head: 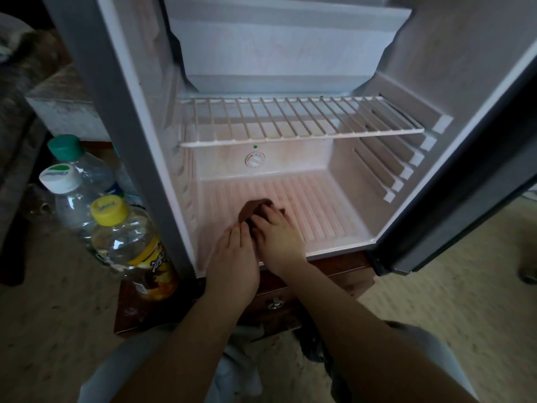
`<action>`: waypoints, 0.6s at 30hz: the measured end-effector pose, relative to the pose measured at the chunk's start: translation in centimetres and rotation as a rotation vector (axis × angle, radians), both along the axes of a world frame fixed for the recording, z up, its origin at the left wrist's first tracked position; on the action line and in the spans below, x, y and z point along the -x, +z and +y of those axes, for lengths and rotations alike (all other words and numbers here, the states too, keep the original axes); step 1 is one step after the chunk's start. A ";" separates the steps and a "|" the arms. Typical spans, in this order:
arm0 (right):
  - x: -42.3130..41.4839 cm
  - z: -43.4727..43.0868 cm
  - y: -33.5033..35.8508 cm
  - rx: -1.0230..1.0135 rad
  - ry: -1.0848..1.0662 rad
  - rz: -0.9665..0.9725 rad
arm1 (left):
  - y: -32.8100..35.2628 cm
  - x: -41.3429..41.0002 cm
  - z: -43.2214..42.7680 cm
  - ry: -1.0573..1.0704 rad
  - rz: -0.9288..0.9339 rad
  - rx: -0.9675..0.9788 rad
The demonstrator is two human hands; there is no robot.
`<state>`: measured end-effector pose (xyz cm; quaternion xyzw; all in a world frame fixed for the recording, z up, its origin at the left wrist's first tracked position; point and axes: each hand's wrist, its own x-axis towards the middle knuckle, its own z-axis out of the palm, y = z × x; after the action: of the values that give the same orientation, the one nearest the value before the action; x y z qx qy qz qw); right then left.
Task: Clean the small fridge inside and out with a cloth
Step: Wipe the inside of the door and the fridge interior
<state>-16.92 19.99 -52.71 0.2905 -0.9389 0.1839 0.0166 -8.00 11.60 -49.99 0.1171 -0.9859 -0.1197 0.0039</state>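
Note:
The small fridge (351,199) stands open in front of me, its white inside lit and bare of food. A brown cloth (252,207) lies bunched on the ribbed floor of the fridge near the front. My right hand (277,235) presses down on the cloth with its fingers curled over it. My left hand (234,258) rests right beside it on the fridge floor, fingertips touching the cloth's near edge. A white wire shelf (299,123) spans the middle, with a thermostat dial (255,160) on the back wall beneath it.
The fridge door (476,181) hangs open to the right. Three plastic bottles (128,242) stand on the left, beside the fridge's side wall. The fridge sits on a dark wooden cabinet (290,289) with a drawer handle. Beige floor lies all around.

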 end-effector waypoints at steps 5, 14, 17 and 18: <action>-1.5 3.9 1.1 0.146 0.036 -0.031 | 1.0 -1.8 0.6 -0.076 0.049 -0.087; -1.4 4.6 8.7 0.545 -0.164 0.061 | 1.7 -2.8 0.5 -0.078 0.141 -0.261; -0.5 3.7 8.3 0.481 -0.350 0.268 | 1.2 -2.5 -0.2 -0.034 0.069 -0.252; -0.4 3.5 7.2 0.376 -0.388 0.331 | 1.1 -2.4 -0.5 -0.021 0.054 -0.248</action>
<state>-16.47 23.50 -45.49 0.1237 -0.9109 0.2978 0.2574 -5.64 11.12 -48.92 0.1030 -0.9642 -0.2438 0.0147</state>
